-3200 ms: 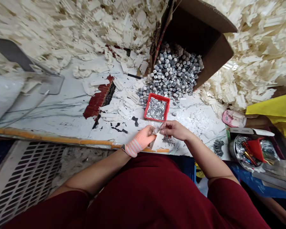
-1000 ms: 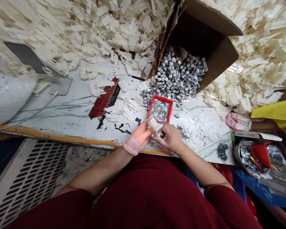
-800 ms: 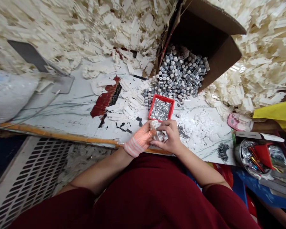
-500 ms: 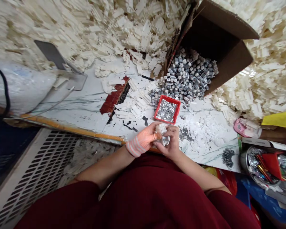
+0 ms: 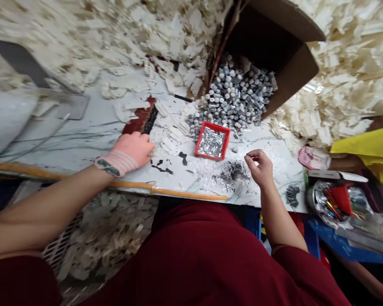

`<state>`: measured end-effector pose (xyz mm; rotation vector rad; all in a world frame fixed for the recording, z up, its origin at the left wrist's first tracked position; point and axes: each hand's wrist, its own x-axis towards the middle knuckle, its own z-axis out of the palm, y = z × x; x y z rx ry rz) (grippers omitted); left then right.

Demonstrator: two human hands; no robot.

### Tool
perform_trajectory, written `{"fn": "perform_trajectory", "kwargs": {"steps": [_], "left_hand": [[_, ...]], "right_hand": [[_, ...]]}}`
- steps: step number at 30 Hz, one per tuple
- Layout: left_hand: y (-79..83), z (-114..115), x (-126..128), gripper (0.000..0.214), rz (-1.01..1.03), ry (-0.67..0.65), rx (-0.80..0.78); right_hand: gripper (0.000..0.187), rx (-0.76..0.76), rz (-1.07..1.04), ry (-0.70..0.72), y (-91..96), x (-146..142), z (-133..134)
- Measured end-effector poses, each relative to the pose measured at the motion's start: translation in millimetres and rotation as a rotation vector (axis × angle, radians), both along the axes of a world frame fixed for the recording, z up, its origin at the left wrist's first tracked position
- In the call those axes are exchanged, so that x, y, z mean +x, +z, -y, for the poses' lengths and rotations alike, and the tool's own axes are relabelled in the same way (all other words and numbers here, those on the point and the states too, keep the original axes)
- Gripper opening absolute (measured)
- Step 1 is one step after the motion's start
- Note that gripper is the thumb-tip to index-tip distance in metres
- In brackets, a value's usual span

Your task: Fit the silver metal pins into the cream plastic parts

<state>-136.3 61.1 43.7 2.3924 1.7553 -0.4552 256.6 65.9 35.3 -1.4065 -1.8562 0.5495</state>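
Observation:
My left hand (image 5: 131, 151), in a pink striped glove, lies palm down on the white table (image 5: 83, 140), its fingertips at the loose white plastic pieces (image 5: 170, 142) beside a red patch. Its fingers are bent under and blurred, so any hold is hidden. My right hand (image 5: 259, 166) hovers just right of a scatter of small metal pins (image 5: 231, 175), thumb and fingers curled into a pinch; what they hold is too small to see. A red tray (image 5: 198, 142) full of shiny pins sits between my hands, farther back.
A tipped cardboard box (image 5: 284, 63) spills grey cylindrical parts (image 5: 236, 100) behind the tray. Heaps of white plastic pieces (image 5: 338, 85) fill the back and right. A round tin with tools (image 5: 335, 199) and yellow sheet (image 5: 367, 148) sit right. A slotted crate (image 5: 57, 255) stands below left.
My hands were together near the table's front edge on a white plastic piece. They have parted: the left went out to the left, the right moved right over the pins. The piece is gone from them.

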Motion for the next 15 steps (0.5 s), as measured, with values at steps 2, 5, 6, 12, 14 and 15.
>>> {"fn": "perform_trajectory", "kwargs": {"steps": [2, 5, 6, 12, 14, 15], "left_hand": [[-6.3, -2, 3, 0.031, -0.054, -0.013, 0.028], [-8.9, 7, 1, 0.029, -0.051, 0.052, 0.063], [-8.5, 13, 0, 0.028, -0.01, 0.114, 0.069], [-13.8, 54, 10, 0.032, 0.569, 0.674, 0.02], [-18.8, 62, 21, 0.03, 0.759, 0.729, -0.039], [-20.6, 65, 28, 0.029, 0.846, 0.732, -0.069]], "right_hand": [[0.013, -0.082, 0.106, 0.002, 1.8, 18, -1], [0.013, -0.259, 0.269, 0.037, -6.7, 35, -2], [0.013, -0.31, 0.317, 0.051, -11.6, 37, -3], [0.022, -0.265, 0.571, 0.18, -40.6, 3, -12], [0.025, -0.22, 0.662, 0.2, -47.8, -11, -15], [0.026, -0.211, 0.7, 0.196, -51.1, -16, -16]]}}
